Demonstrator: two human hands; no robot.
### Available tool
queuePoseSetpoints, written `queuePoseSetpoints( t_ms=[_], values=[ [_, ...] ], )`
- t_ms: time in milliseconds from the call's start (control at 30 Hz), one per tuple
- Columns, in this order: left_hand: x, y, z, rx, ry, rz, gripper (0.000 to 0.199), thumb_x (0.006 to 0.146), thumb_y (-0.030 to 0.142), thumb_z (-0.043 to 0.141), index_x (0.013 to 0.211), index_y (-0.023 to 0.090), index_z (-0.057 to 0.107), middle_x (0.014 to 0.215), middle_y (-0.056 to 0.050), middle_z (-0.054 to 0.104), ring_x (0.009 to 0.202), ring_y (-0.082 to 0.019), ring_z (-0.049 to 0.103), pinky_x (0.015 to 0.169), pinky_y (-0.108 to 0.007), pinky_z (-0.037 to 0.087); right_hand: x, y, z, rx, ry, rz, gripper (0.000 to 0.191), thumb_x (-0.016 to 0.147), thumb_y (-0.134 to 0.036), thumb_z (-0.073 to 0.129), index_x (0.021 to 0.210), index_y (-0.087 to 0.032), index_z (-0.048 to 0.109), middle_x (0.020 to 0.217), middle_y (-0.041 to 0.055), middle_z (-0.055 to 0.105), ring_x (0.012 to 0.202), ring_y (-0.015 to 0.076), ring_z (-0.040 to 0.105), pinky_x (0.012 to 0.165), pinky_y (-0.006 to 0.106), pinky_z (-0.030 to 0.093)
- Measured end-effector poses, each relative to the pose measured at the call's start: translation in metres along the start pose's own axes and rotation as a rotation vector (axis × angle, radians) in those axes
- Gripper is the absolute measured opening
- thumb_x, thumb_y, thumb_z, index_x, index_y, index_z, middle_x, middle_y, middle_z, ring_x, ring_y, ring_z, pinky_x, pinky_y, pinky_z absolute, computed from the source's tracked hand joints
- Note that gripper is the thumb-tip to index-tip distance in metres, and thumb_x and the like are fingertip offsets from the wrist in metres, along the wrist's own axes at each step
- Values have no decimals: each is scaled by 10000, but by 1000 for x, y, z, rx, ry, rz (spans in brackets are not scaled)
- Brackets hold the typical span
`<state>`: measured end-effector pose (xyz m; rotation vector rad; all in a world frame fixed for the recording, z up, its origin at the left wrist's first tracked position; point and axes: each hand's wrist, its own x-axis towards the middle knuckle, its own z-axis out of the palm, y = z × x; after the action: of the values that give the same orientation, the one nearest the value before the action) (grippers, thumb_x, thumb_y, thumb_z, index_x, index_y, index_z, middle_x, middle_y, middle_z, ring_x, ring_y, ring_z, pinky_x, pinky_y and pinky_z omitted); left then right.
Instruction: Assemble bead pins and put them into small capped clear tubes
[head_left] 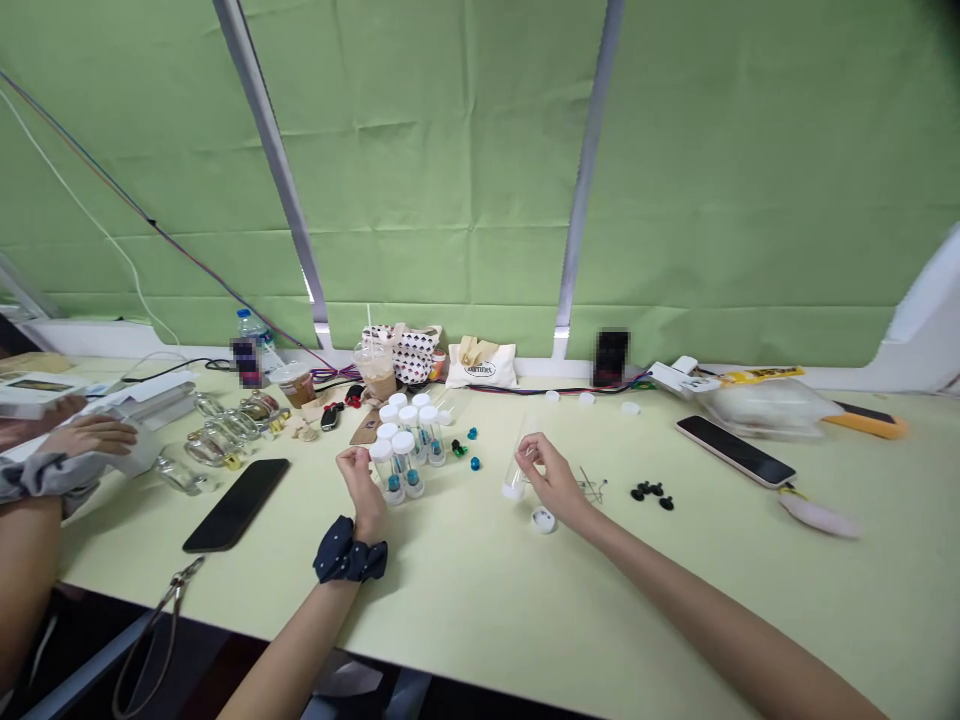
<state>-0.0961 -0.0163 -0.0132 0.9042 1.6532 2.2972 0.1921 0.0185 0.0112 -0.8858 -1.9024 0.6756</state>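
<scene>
My right hand (pixel 541 468) is closed at a clear tube (pixel 513 482) that stands with a white base on the table; its fingertips meet at the tube's side. Just below lies a round white cap (pixel 544 520). Thin metal pieces (pixel 592 487) lie right of the hand, partly behind it. My left hand (pixel 363 490), with a dark scrunchie at the wrist, has curled fingers beside several white-capped clear tubes (pixel 403 450) holding blue parts. Whether it holds anything small is hidden. Small blue parts (pixel 475 463) and a dark green part (pixel 459 449) lie between the hands.
Black knobs (pixel 655 491) and a phone (pixel 735 450) lie to the right. Another phone (pixel 237 505), clear glass-like items (pixel 217 440) and drink cups (pixel 376 372) are at left and back. Another person's hand (pixel 94 436) rests at far left. White caps (pixel 586 398) lie near the back.
</scene>
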Motion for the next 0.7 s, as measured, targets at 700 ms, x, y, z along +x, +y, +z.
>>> queuePoseSetpoints(
  t_ms=[700],
  values=[
    [-100,48,79,39,-985,218,295,859,298,466,1139,211,437,919,-55,559,892,-197,532,839,-357,392,-39,-9,19,-330,-230,-231,261,865,-112,398,1020,-247,559,1222,83,424,967,182,493,853,372,378]
  ],
)
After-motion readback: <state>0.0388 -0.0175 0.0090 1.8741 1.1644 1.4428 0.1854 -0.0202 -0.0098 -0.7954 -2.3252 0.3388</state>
